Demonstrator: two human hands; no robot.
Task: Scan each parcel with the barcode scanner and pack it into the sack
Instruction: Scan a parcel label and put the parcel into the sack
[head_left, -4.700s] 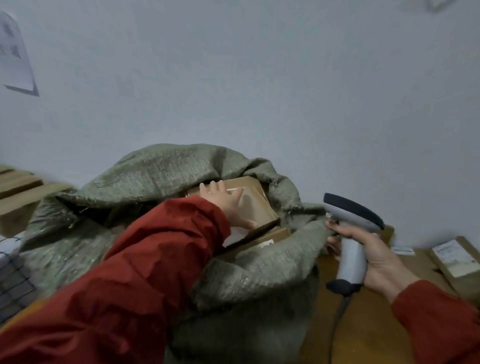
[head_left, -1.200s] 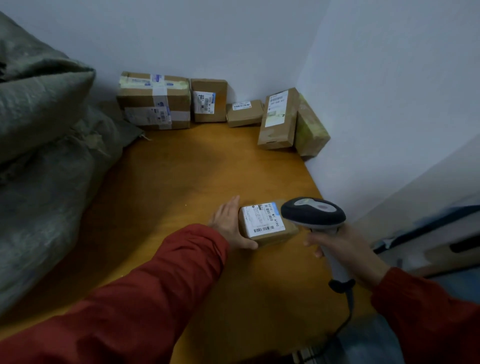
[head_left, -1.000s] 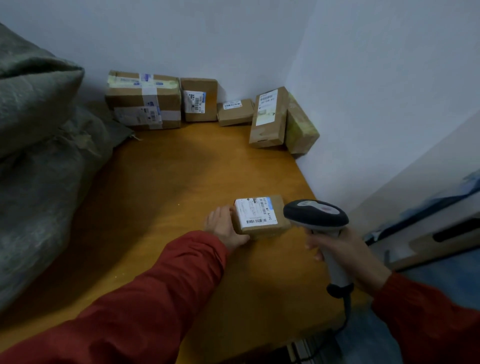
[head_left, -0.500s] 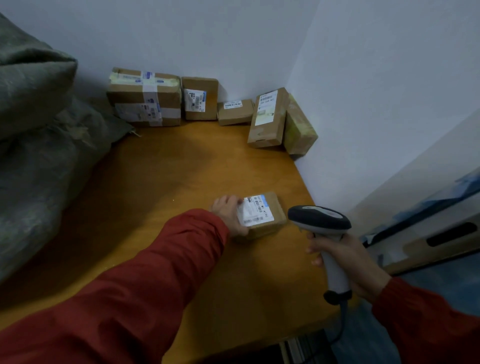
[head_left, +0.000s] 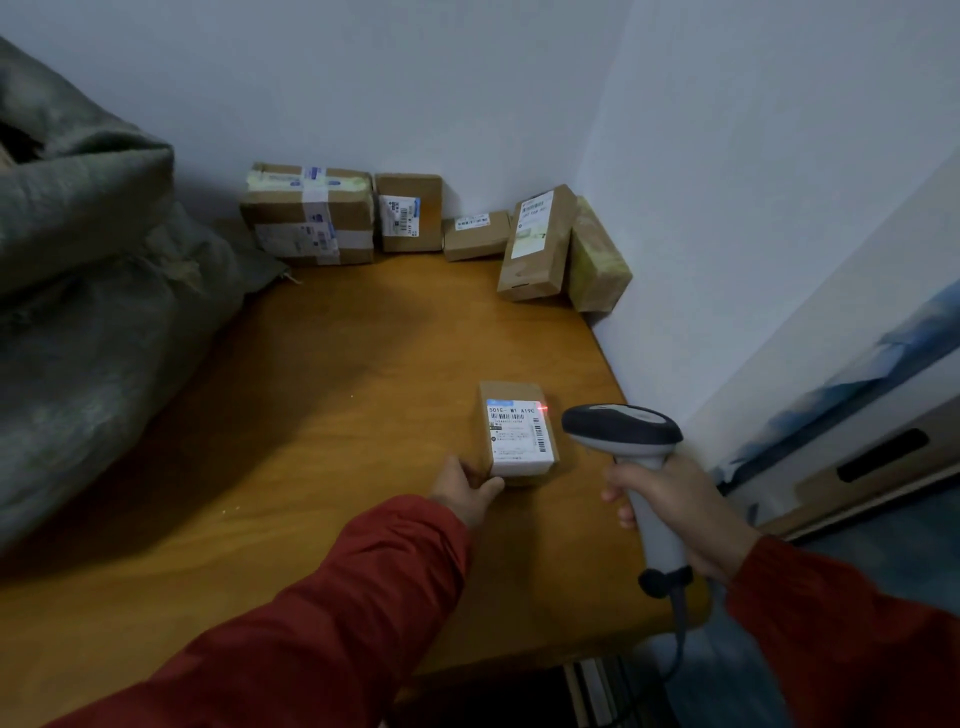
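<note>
Wooden table (head_left: 322, 415) fills the middle of the view, orange-brown top, pushed into a wall corner at about 1 o'clock.

Sack (head_left: 88, 291): grey-green woven fabric, slumped over the table's 9 to 10 o'clock side, mouth partly in view at the far left edge.

Row of cardboard parcels along the far wall, 12 to 1 o'clock. Taped double box (head_left: 309, 221) furthest left, just beside the sack's edge. Next, an upright labelled box (head_left: 410, 212). Then a low flat box (head_left: 475, 235). Then a tall box (head_left: 537, 244) tilted back, leaning on a yellowish-taped box (head_left: 597, 257) against the side wall.

Red sleeves on both arms, entering from 6 and 4 o'clock.

Barcode scanner (head_left: 631, 452): dark head, grey handle, cable hanging from its base past the table edge. Right hand (head_left: 675, 512) is wrapped closed around the handle, head aimed toward 9 o'clock at the small parcel.

Small parcel (head_left: 517, 434): lies flat on the table near its 3 o'clock edge, well apart from the sack, white label facing up. Left hand (head_left: 465, 491) pinches its near left corner, thumb on the front edge, fingers along the left side.

Red scan dot (head_left: 544, 408) sits at the label's top right corner.
</note>
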